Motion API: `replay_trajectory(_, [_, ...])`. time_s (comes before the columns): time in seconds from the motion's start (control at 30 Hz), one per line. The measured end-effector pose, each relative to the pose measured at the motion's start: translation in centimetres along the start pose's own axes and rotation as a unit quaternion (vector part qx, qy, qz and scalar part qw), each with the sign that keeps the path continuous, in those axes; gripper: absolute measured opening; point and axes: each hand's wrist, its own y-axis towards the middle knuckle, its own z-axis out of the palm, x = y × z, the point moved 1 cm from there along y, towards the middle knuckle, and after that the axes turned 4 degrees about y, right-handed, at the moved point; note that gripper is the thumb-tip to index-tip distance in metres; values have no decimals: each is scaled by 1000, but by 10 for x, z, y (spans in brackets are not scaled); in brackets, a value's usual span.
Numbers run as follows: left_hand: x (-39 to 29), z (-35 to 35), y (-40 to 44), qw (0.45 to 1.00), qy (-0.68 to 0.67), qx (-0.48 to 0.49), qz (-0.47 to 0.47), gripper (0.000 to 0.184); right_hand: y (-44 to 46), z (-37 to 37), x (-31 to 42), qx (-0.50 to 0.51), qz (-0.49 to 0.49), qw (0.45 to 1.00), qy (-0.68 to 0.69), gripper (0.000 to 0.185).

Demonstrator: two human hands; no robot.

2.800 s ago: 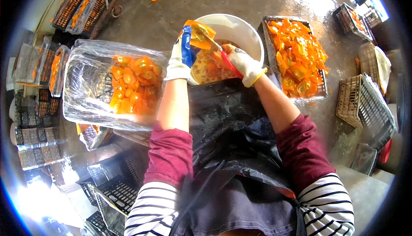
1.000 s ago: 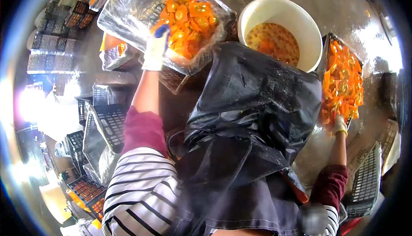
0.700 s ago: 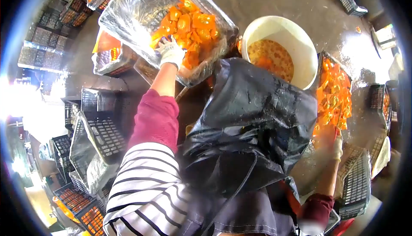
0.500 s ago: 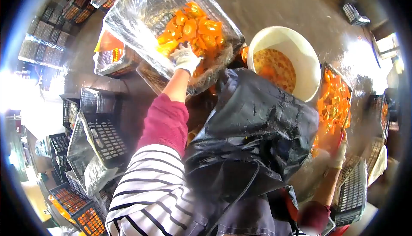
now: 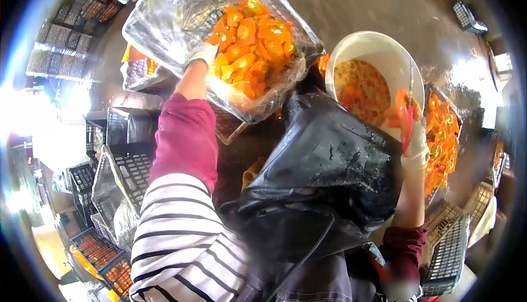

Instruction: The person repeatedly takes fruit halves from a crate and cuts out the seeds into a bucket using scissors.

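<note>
My left hand, in a white glove, is at the left edge of a heap of glossy orange cut pieces. Its fingers are mostly hidden, so I cannot tell whether they are closed. The heap lies in a crate lined with clear plastic. My right hand, also gloved, is closed around a red-handled knife, its blade pointing up by the right rim of a white bucket. An orange piece is at the knife, just in front of the fingers. Murky brownish-orange liquid with floating bits fills the bucket's bottom.
A second crate of orange pieces stands right of my right hand. A black apron covers my lap. Black crates stand at left, another crate at lower right. Wet brown floor lies beyond the bucket.
My left hand has moved left from the middle of the heap to its edge. My right hand has risen from beside the right-hand crate to the bucket's rim, with the knife.
</note>
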Motion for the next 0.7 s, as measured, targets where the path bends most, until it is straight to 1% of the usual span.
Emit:
replay_trajectory(0.03, [-5, -7, -9, 999, 32, 33, 2, 57, -5, 11, 12, 0, 13, 1000, -11, 48])
replay_trajectory(0.07, [-3, 2, -7, 997, 40, 69, 17, 58, -11, 23, 25, 0, 25, 999, -22, 50])
replay_trajectory(0.1, [-2, 11, -5, 993, 47, 106, 32, 59, -12, 21, 24, 0, 31, 999, 8, 49])
replay_trajectory(0.17, [17, 61, 36, 981, 7, 171, 86, 61, -6, 18, 24, 1, 29, 997, 73, 48])
replay_trajectory(0.2, [19, 63, 37, 981, -37, 149, 122, 64, -4, 19, 25, 0, 35, 998, 55, 48])
replay_trajectory(0.27, [8, 38, 17, 969, -64, 230, 63, 68, 2, 22, 28, 7, 48, 999, 17, 48])
replay_trajectory(0.3, [-2, 30, 5, 959, -80, 269, 34, 70, 5, 20, 22, 9, 48, 998, 40, 49])
replay_trajectory(0.37, [-16, 28, -14, 968, -110, 219, 57, 76, 11, 16, 9, 10, 45, 996, 83, 49])
replay_trajectory(0.4, [-29, 28, -27, 974, -158, 151, 59, 83, 11, 16, 8, -4, 38, 998, 42, 48])
replay_trajectory(0.43, [-44, 13, -45, 951, -231, 182, 94, 85, 8, 22, 10, -19, 31, 999, 1, 47])
replay_trajectory(0.47, [-61, 21, -45, 943, -229, 221, 98, 81, 5, 27, 13, -34, 24, 998, -40, 46])
replay_trajectory(0.5, [-87, 20, -61, 944, -250, 203, 69, 70, 3, 28, 12, -23, 24, 999, -15, 44])
replay_trajectory(0.53, [-107, 67, -57, 949, -267, 104, 133, 67, 1, 27, 8, -14, 22, 1000, 8, 43])
replay_trajectory(0.57, [-125, 111, -47, 939, -282, -1, 196, 65, 4, 24, 5, -6, 14, 999, 31, 41])
replay_trajectory(0.6, [-133, 83, -62, 940, -300, 19, 162, 65, 13, 17, -10, -43, 2, 999, 24, 38])
replay_trajectory(0.63, [-137, 56, -82, 939, -314, 45, 130, 65, 0, 24, 7, -23, 12, 999, -44, 39])
replay_trajectory(0.67, [-131, 56, -78, 951, -256, 111, 133, 67, -14, 33, 27, -1, 19, 993, -113, 39])
replay_trajectory(0.7, [-122, 25, -93, 950, -254, 112, 143, 64, -15, 30, 28, 8, 59, 994, -89, 39])
